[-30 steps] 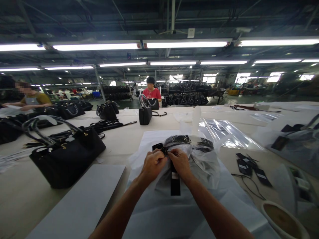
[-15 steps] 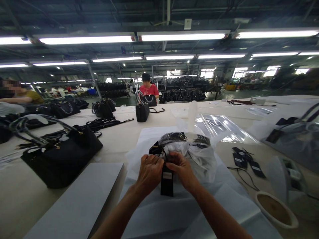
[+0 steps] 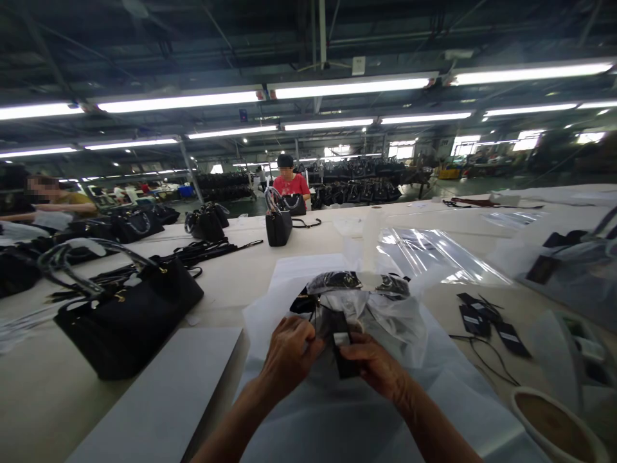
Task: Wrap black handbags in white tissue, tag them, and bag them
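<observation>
The right hand [image 3: 378, 366] grips a black hang tag [image 3: 343, 347] bearing a small pale label, its thumb laid across the front and its other fingers partly hidden behind. The left hand [image 3: 289, 350] is curled beside the tag, fingertips pinched together over what looks like a thin dark cord; the hand covers most of it, and whether the cord joins the tag cannot be made out.

Both hands work above a handbag [image 3: 380, 321] wrapped in thin, cloudy white film that lies crumpled over its body and blurs its outline. Its dark, glossy-wrapped handles arch at the top, and the bundle rests on smooth, pale sheets [image 3: 299, 418] on a long cream table [image 3: 241, 283].

On the left stands a black tote [image 3: 130, 315] with smooth sides, gold-toned fittings and handles sheathed in shiny clear plastic, next to a flat white board [image 3: 164, 392] cut off by the lower edge of the view. Loose black tags [image 3: 515, 339], their print too small to read, lie on the right near glossy transparent sleeves [image 3: 434, 254] and a round-rimmed object [image 3: 554, 424], cropped at its base. Across the table, a person in a red shirt [image 3: 292, 185] sits partly hidden behind black bags.
</observation>
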`<state>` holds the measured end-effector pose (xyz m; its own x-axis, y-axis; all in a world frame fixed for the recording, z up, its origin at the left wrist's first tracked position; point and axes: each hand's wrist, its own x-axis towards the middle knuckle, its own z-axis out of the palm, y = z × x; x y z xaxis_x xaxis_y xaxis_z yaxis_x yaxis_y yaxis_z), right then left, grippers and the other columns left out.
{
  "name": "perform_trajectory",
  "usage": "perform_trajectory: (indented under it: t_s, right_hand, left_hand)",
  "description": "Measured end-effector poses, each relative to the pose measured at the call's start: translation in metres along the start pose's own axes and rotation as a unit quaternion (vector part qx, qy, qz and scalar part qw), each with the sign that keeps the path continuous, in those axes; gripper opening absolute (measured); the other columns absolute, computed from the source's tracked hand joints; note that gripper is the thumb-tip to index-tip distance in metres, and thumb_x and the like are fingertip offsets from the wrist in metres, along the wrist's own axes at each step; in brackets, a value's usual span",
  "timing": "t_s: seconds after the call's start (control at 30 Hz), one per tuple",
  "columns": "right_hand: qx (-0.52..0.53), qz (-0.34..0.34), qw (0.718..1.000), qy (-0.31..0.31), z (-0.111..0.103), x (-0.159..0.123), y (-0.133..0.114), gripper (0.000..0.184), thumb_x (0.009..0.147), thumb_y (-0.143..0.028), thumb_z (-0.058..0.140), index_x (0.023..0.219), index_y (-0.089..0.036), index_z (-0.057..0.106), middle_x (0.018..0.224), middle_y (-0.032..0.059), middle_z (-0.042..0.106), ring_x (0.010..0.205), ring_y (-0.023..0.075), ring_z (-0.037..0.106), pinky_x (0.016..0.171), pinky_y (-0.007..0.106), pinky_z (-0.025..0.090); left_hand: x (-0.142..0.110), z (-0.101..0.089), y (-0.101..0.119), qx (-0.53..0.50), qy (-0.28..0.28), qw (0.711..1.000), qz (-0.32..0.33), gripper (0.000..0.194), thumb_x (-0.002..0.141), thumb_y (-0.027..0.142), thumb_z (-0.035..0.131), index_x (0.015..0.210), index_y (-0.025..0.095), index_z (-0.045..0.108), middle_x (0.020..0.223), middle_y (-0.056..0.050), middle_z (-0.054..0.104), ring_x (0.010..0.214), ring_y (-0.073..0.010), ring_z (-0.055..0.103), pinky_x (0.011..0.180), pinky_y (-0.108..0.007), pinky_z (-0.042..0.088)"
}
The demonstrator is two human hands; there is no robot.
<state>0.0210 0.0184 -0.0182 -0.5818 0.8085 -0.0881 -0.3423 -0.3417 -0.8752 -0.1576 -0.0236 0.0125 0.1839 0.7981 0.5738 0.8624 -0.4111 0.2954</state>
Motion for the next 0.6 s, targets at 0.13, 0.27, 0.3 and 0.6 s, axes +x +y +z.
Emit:
perform_trajectory:
  t_s: [0.13, 0.27, 0.3, 0.6]
  right_hand:
    - [0.027, -0.010, 0.999, 0.030, 0.002, 0.004, -0.005, 0.031, 0.054, -0.036, 0.079, 0.073, -0.015, 0.068, 0.058, -0.0022, 0.052, 0.047, 0.0058, 0.039, 0.040, 0.017, 0.021]
    - [-0.014, -0.006, 0.999, 0.034, 0.011, 0.004, 0.006, 0.036, 0.060, -0.042, 0.076, 0.083, -0.016, 0.069, 0.074, 0.0019, 0.061, 0.060, 0.0104, 0.049, 0.048, 0.019, 0.032]
    - [-0.021, 0.001, 0.999, 0.025, 0.012, 0.002, 0.008, 0.037, 0.060, -0.043, 0.076, 0.085, -0.017, 0.069, 0.074, 0.0021, 0.061, 0.060, 0.0106, 0.049, 0.049, 0.019, 0.031]
    - [-0.060, 0.032, 0.998, -0.015, 0.006, -0.006, 0.010, 0.031, 0.055, -0.038, 0.077, 0.074, -0.015, 0.070, 0.057, 0.0000, 0.057, 0.046, 0.0061, 0.038, 0.044, 0.020, 0.017]
  left_hand:
    - [-0.006, 0.005, 0.005, -0.014, 0.026, 1.000, -0.006, 0.021, 0.076, 0.026, 0.060, 0.061, 0.019, 0.046, 0.060, 0.000, 0.054, 0.065, -0.0167, 0.051, 0.066, -0.030, 0.036]
    - [-0.020, 0.011, 0.010, -0.063, 0.046, 0.997, -0.024, 0.022, 0.076, 0.022, 0.056, 0.059, 0.019, 0.043, 0.057, 0.002, 0.052, 0.059, -0.0143, 0.049, 0.061, -0.028, 0.036]
    - [-0.024, 0.012, 0.011, -0.074, 0.054, 0.995, -0.034, 0.021, 0.076, 0.022, 0.054, 0.059, 0.019, 0.043, 0.057, 0.002, 0.052, 0.059, -0.0141, 0.048, 0.060, -0.027, 0.036]
    - [-0.031, 0.008, 0.014, -0.216, 0.048, 0.967, -0.122, 0.025, 0.079, 0.031, 0.051, 0.059, 0.020, 0.043, 0.056, 0.002, 0.047, 0.056, -0.0119, 0.046, 0.054, -0.022, 0.040]
